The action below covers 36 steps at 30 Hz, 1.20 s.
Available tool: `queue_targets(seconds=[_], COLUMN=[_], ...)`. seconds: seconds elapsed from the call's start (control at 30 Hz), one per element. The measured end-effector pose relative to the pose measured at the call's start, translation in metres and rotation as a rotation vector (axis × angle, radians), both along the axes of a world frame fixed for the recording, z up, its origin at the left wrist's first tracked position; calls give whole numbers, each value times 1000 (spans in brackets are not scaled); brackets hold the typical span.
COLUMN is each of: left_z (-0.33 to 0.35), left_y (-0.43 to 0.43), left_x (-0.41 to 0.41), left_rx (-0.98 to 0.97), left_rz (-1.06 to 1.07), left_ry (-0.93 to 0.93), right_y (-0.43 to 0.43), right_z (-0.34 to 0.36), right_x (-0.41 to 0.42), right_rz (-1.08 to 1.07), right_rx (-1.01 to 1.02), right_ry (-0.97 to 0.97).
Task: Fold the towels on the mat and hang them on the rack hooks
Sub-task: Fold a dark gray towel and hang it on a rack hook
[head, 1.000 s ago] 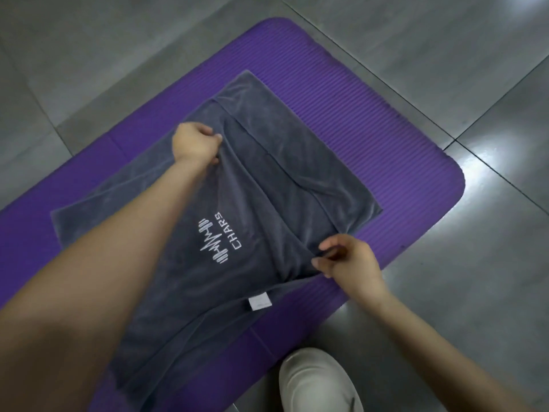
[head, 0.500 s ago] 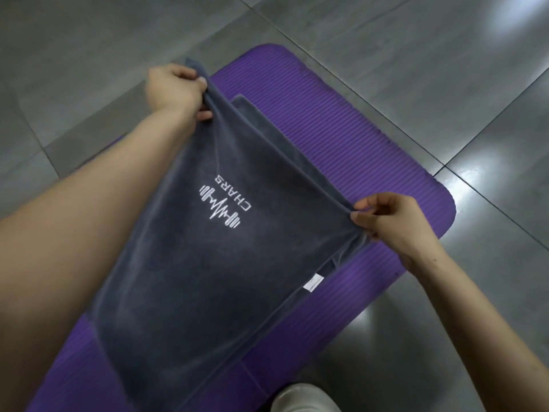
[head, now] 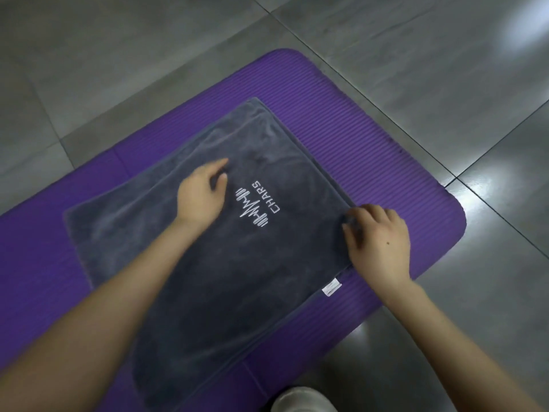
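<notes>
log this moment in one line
step: fold | towel: folded flat on mat | left hand: resting on towel | right hand: at towel's right edge

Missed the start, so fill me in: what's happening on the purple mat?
A person is folding a grey towel on the purple mat. The towel lies doubled over. The left hand rests on it beside the white logo; the right hand touches its right edge, grip unclear. No rack shows.

Towel [head: 225,263] on mat [head: 371,162], shoe [head: 303,401] at near edge.
</notes>
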<state>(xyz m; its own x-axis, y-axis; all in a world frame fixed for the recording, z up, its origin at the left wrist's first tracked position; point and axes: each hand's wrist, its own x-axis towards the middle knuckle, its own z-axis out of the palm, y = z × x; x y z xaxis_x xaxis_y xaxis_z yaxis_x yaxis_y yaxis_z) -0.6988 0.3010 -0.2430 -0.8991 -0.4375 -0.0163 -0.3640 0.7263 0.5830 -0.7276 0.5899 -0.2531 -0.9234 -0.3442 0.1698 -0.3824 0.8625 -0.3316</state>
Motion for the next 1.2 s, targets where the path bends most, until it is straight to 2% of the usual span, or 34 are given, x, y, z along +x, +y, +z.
queue_targets(seconds=[0.1, 0.2, 0.3, 0.37, 0.43, 0.5, 0.57, 0.67, 0.87, 1.2], left_z=[-13, -29, -43, -48, -45, -40, -38, -39, -38, -49], left_y=[-5, -10, -19, -27, -36, -45, -56, -75, -114, -145], left_x=[72, 131, 170, 180, 178, 168, 156, 131, 69, 0], left_rx=[-108, -159, -236, -283, -271, -294, -339, -376, -385, -250], left_rz=[59, 166, 138, 64, 84, 138, 153, 141, 180, 302], left_ry=[-4, -102, -359, -420, -366, -225, -116, -65, -23, -182], right_y=[-17, -16, 1, 4, -7, -29, -59, -106, -132, -130], right_z=[-8, -30, -46, -44, -34, -23, -16, -19, -52, -59], right_x=[16, 26, 27, 27, 25, 21, 16, 7, -12, -15], right_rz=[235, 406, 436, 422, 405, 418, 484, 612, 677, 697], right_rx=[26, 285, 445, 471, 448, 369, 306, 347, 450, 424], right_ry=[-36, -146, -230, -224, -187, -133, -86, -63, -110, -63])
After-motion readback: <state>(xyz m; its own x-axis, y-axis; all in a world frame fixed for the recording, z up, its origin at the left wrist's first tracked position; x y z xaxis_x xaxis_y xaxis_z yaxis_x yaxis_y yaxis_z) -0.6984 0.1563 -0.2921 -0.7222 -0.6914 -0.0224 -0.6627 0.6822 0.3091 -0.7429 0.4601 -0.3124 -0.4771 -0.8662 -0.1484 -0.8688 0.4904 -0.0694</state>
